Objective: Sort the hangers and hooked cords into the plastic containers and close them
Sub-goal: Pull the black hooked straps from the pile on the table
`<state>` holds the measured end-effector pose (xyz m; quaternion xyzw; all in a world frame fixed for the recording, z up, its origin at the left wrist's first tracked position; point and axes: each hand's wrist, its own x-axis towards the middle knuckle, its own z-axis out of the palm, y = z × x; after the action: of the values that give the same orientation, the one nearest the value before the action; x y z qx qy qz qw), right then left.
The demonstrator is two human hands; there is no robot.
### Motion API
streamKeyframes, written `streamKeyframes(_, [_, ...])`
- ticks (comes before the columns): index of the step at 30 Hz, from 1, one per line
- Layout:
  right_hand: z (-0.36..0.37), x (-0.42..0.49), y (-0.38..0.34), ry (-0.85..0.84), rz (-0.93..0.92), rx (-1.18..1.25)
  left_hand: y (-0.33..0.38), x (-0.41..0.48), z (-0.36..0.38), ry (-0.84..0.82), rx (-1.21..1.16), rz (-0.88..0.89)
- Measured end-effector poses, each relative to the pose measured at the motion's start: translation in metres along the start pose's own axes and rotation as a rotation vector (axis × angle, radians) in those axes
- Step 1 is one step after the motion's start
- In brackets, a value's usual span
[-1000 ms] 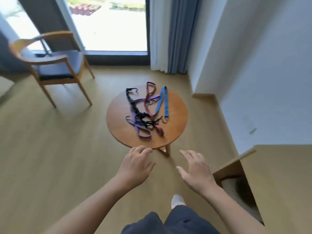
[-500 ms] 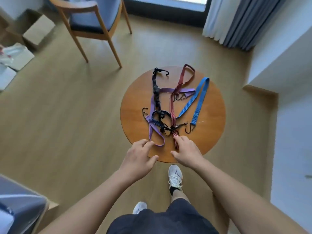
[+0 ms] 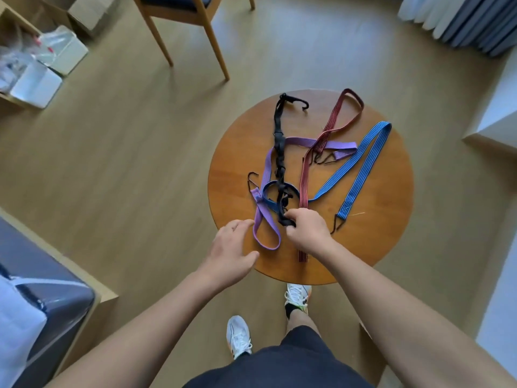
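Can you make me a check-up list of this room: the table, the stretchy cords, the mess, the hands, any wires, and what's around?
Surface: round wooden table, cords spread across it.
Job's things: black cord, purple cord, red cord and blue cord lie tangled; plastic containers at far left, lids hard to tell; hangers not seen.
Clutter: crumpled clear plastic and a cardboard box by the containers.
Hands: right hand grips the black cord's near end; left hand open, at the table edge beside the purple loop.
Cables: nothing seen.
Surroundings: wooden chair, grey curtain, wood floor.
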<state>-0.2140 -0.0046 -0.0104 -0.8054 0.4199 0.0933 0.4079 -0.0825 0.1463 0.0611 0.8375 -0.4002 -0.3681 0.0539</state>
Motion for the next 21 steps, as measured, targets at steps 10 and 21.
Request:
streamKeyframes(10, [-0.187, -0.107, -0.060, -0.066, -0.428, 0.752, 0.108, 0.065, -0.061, 0.145, -0.220, 0.397])
streamKeyframes(21, [-0.233, -0.138, -0.011, 0.556, 0.026, 0.914, 0.176, 0.019, -0.145, -0.018, -0.729, 0.387])
